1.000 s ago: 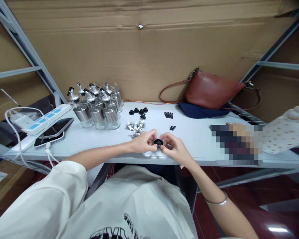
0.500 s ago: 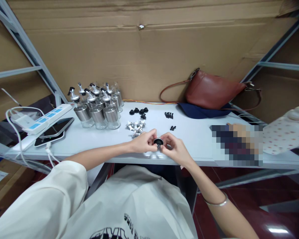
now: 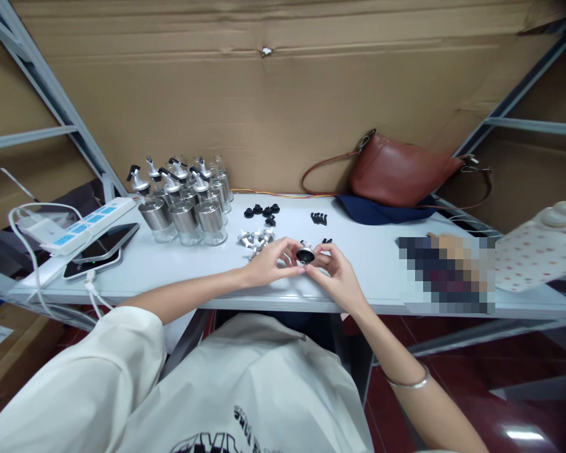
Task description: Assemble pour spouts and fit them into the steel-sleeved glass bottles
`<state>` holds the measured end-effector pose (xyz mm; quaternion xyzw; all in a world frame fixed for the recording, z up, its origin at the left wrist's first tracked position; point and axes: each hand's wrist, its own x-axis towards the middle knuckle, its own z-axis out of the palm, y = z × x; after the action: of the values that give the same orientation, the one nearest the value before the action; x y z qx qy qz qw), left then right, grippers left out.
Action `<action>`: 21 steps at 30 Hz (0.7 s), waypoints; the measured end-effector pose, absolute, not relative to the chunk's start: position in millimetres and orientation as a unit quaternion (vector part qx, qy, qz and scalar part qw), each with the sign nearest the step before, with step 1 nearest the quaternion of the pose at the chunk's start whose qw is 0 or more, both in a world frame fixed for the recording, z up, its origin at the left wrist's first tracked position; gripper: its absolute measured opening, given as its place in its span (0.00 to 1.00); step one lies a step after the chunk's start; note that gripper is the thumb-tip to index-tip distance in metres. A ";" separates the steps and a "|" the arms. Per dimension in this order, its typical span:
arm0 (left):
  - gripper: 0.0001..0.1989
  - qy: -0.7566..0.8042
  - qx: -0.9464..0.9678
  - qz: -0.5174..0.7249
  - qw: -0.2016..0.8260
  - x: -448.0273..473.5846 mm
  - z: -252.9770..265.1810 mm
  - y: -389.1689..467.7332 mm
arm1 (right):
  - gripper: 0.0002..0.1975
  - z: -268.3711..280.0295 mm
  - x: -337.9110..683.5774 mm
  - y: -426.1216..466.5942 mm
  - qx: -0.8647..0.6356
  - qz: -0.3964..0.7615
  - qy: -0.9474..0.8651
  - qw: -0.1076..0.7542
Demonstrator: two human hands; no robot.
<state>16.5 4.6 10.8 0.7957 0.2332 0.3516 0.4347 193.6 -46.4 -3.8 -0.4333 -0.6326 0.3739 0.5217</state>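
Note:
Close to the front edge of the table, a bottle pourer top with a black stopper and silvery upper part is between my two hands. My left hand is closed on it from the left, thumb and fingers at its rim. From the right, my right hand pinches it with thumb and fingertips. Just beyond my left hand lies a heap of silvery spout pieces. Black stoppers sit in a group behind them. Small black caps are lined up further right, and a few black pieces show past my right hand.
Several glass bottles with steel bands and pourers stand at the left. A power strip and a phone lie further left. On the right are a brown bag, a navy cloth item and a dotted white bag.
The piece in my hands has been raised slightly and tipped, so its silvery top now shows above the black stopper. My fingers have shifted around it.

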 end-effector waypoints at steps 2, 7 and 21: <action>0.17 0.241 0.793 0.352 0.435 16.7 9.8 5.5 | 0.15 -3.2 193.9 -46.3 -0.444 0.360 -0.638 0.517; 0.19 0.231 0.784 0.351 0.457 15.6 7.3 7.2 | 0.12 -5.5 193.9 -44.5 -0.454 0.308 -0.650 0.526; 0.13 0.209 0.853 0.348 0.329 12.7 8.0 11.5 | 0.09 41.1 246.5 30.8 -0.677 0.082 -0.677 0.277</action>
<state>12.7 11.5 8.0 0.8529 0.2086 0.3479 0.3287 246.5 30.8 41.1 -0.6771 -0.6769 0.0819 0.2769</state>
